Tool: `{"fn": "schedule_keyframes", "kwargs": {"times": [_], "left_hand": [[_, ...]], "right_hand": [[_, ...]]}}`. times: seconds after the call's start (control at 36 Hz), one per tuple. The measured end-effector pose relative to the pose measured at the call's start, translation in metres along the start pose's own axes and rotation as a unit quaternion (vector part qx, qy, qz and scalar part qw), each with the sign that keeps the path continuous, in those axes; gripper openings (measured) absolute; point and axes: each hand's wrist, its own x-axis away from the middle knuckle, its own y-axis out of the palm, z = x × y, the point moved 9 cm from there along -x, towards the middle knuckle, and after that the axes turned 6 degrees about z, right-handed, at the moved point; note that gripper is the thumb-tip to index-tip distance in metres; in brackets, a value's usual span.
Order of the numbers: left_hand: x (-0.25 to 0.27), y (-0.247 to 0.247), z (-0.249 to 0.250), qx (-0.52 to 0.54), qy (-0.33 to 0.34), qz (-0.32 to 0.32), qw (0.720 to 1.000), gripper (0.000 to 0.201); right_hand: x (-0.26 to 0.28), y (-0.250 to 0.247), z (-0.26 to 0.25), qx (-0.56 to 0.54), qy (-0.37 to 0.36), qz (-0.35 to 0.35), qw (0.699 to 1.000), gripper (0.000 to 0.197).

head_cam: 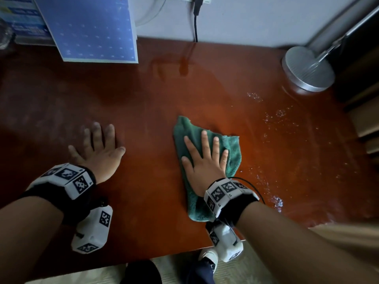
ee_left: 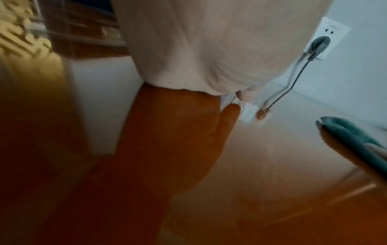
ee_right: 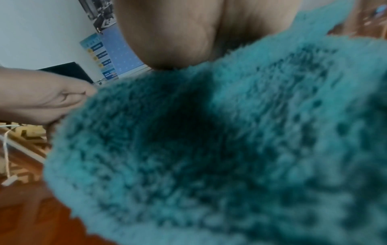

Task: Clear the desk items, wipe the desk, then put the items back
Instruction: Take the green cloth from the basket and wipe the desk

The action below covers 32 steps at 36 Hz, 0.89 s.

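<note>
1. the shaggy teal-green microfibre cloth (head_cam: 232,154) looks soft, light and limp. we judge it damp, since wet specks (head_cam: 254,97) glint on the glossy red-brown wooden desk (head_cam: 155,201) to the right of our right hand (head_cam: 205,160). it will likely bunch and fold rather than slide as one sheet.
2. we judge that wiping needs no pinch at all. a flat palm over the middle of the cloth spreads the pressure and drags the pile across the wood. for lifting it, a fistful gathered at the thick fold by the wrist would serve.
3. our right hand lies flat on the cloth, fingers straight and slightly spread, pressing it to the desk. nothing curls round it. cloth shows beyond the fingertips, to the right of the little finger and back under the wrist.
4. our left hand (head_cam: 100,152) lies flat on bare wood, well apart to the left of the cloth. its fingers are straight and splayed and it holds nothing. we take it as a brace.
5. a wet surface may be slippery under that bracing palm.
6. beyond the left fingertips stands a blue dotted panel (head_cam: 92,27). far beyond the right hand, and to its right, sits a round silver metal base (head_cam: 307,68), which the cloth would need to work around.
</note>
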Motion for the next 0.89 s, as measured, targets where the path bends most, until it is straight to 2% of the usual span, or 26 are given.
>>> {"fn": "schedule_keyframes", "kwargs": {"times": [0.17,0.33,0.42,0.61,0.89], "left_hand": [[0.008,-0.018,0.018,0.006,-0.011,0.074,0.997,0.058],[0.018,-0.012,0.09,-0.019,0.093,0.088,0.992,0.059],[0.023,-0.004,0.126,-0.008,0.131,0.081,0.988,0.059],[0.032,0.019,0.182,-0.014,0.166,0.066,0.984,0.06],[0.025,0.047,0.189,-0.04,0.099,0.037,0.994,0.059]], "right_hand": [[0.012,-0.004,0.034,0.0,0.049,0.018,0.999,0.053],[0.036,-0.002,0.058,0.011,0.051,0.026,0.998,0.057],[0.049,-0.001,0.069,0.015,0.024,0.026,0.999,0.06],[0.08,-0.004,0.096,0.033,-0.106,0.018,0.994,0.055],[0.093,-0.007,0.138,0.087,-0.228,-0.006,0.97,0.053]]}}
